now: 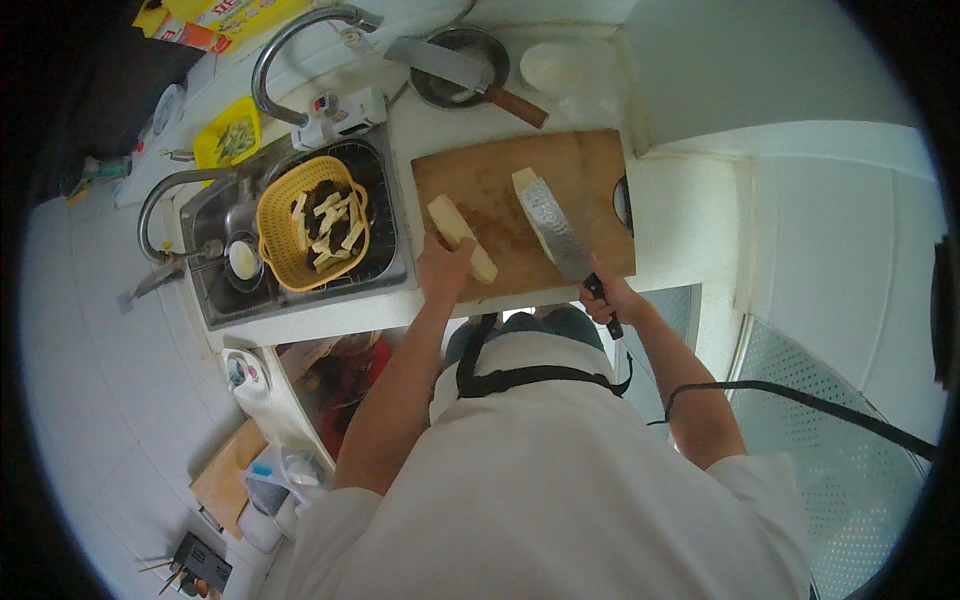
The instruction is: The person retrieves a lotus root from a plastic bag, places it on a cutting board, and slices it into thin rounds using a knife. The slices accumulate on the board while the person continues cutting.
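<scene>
My left hand [445, 264] grips the side of a long pale-yellow food piece [452, 222] on the left part of a wooden cutting board [487, 169]. In my right hand [616, 298] is a kitchen knife [556, 229] with a dimpled blade and a black handle. The blade lies slanted along a second pale-yellow food piece [525, 178], covering most of it. Only that piece's far end and left edge show. Bare board separates the two pieces.
Left of the board, a yellow plastic basket [279, 217] in a steel sink [214, 300] holds pale strips and dark pieces. A cleaver [439, 61] rests across a dark pan [491, 46] behind the board. Two faucets [262, 71] and a yellow container [251, 112] stand around the sink.
</scene>
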`<state>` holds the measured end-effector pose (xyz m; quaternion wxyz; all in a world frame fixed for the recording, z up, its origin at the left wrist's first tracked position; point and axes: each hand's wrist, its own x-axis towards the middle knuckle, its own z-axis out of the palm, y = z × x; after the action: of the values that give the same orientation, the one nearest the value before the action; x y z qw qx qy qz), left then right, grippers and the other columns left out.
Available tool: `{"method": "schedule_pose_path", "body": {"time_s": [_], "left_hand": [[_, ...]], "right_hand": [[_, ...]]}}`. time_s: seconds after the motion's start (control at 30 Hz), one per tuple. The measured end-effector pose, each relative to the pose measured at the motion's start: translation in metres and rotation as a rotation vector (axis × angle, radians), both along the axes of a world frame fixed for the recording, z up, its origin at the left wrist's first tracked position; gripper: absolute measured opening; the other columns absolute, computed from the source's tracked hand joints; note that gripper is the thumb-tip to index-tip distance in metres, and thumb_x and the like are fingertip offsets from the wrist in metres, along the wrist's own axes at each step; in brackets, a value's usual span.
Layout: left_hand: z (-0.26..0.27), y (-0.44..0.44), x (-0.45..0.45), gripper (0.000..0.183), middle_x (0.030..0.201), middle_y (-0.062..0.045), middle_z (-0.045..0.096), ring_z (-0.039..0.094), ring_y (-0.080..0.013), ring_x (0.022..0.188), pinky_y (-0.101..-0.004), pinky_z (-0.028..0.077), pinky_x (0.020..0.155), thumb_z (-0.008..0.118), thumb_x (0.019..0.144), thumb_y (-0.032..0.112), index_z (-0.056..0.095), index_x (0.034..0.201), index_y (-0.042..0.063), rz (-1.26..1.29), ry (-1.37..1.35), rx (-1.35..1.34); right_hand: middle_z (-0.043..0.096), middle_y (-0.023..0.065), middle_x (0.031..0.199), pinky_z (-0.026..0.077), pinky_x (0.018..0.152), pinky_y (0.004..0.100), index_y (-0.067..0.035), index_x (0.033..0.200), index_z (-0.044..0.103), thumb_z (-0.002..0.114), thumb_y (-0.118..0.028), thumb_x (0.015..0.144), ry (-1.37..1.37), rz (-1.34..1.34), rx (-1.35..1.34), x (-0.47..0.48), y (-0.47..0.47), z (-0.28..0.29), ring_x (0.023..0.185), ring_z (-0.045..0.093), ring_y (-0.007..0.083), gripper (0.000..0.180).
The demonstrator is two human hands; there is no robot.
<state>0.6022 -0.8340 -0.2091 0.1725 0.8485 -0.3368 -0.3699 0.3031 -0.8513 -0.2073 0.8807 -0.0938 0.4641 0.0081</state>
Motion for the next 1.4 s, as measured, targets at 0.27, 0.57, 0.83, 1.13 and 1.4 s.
{"method": "schedule_pose_path", "body": {"time_s": [0.27, 0.57, 0.83, 1.13, 1.4], "left_hand": [[0.021, -0.029, -0.018, 0.058, 0.102, -0.019, 0.055, 0.060, -0.0356, 0.092, -0.0455, 0.051, 0.072, 0.072, 0.071, 0.040, 0.041, 0.104, 0.004, -0.304, -0.281, 0.111], [0.030, -0.009, -0.053, 0.061, 0.107, -0.022, 0.047, 0.052, -0.0361, 0.100, -0.0424, 0.048, 0.081, 0.071, 0.072, 0.041, 0.044, 0.108, 0.000, -0.391, -0.464, -0.256], [0.028, -0.047, -0.107, 0.070, 0.113, -0.028, 0.046, 0.053, -0.0410, 0.101, -0.0433, 0.046, 0.087, 0.070, 0.072, 0.032, 0.038, 0.122, -0.006, -0.371, -0.121, 0.036], [-0.002, -0.032, -0.106, 0.056, 0.106, -0.022, 0.054, 0.056, -0.0367, 0.097, -0.0436, 0.049, 0.081, 0.065, 0.078, 0.023, 0.042, 0.123, 0.000, -0.295, 0.284, -0.181], [0.002, -0.020, -0.066, 0.051, 0.095, -0.020, 0.060, 0.060, -0.0355, 0.081, -0.0421, 0.049, 0.073, 0.068, 0.077, 0.035, 0.052, 0.109, -0.001, -0.218, 0.504, -0.080]], "right_hand": [[0.028, -0.0039, 0.046, 0.017, 0.033, 0.0241, -0.013, 0.059, 0.036, 0.030, -0.075, 0.083, -0.050, -0.099, -0.029, -0.002, 0.003, 0.008, 0.034, 0.020, 0.0076, 0.067], [0.030, -0.0033, 0.046, 0.017, 0.032, 0.0242, -0.013, 0.059, 0.037, 0.032, -0.075, 0.083, 0.059, -0.298, -0.104, -0.029, 0.012, 0.005, 0.034, 0.022, 0.0073, 0.067], [0.032, -0.0031, 0.045, 0.020, 0.032, 0.0241, -0.013, 0.059, 0.039, 0.030, -0.073, 0.084, 0.067, -0.242, -0.158, -0.040, 0.016, 0.005, 0.033, 0.024, 0.0079, 0.066], [0.033, -0.0022, 0.045, 0.020, 0.031, 0.0247, -0.012, 0.060, 0.040, 0.029, -0.073, 0.085, 0.135, -0.213, -0.252, -0.050, 0.023, 0.001, 0.033, 0.024, 0.0086, 0.067], [0.030, -0.0024, 0.043, 0.021, 0.032, 0.0252, -0.011, 0.056, 0.039, 0.026, -0.069, 0.089, 0.181, -0.163, -0.288, -0.044, 0.012, 0.008, 0.032, 0.025, 0.0090, 0.067]]}}
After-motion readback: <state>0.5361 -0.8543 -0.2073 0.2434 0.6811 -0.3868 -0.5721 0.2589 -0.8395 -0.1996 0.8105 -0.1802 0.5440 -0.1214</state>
